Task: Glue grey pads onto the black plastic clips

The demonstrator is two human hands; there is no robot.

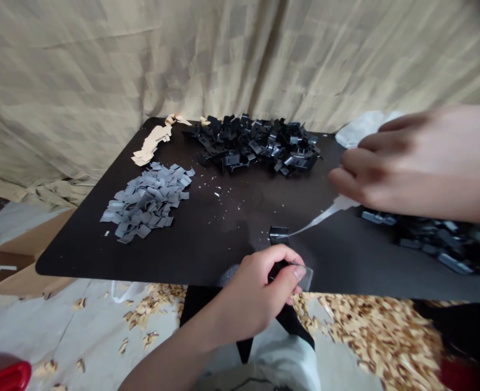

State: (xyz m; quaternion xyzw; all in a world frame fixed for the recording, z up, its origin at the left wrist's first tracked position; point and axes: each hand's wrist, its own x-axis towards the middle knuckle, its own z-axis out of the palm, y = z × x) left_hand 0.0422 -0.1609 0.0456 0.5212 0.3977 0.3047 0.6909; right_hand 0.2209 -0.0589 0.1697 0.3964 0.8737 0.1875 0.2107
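My right hand (390, 157) is closed around a white tapered nozzle (325, 214), probably of a glue bottle; the rest is hidden in the fist. Its thin tip reaches a small black plastic clip (279, 233) on the dark table. At the front edge, my left hand (268, 282) is closed, pinching a small thin grey piece (306, 277) between thumb and fingers. Whether it is one piece or a stack I cannot tell. Something dark shows inside the curled fingers of that hand.
Black clips lie heaped at the back (260, 144), with another dark pile (435, 241) at the right. Grey squares (148, 201) and beige strips (154, 144) lie on the left. Crumpled white material (357, 129) sits behind my right hand. Beige scraps (370, 331) cover the floor.
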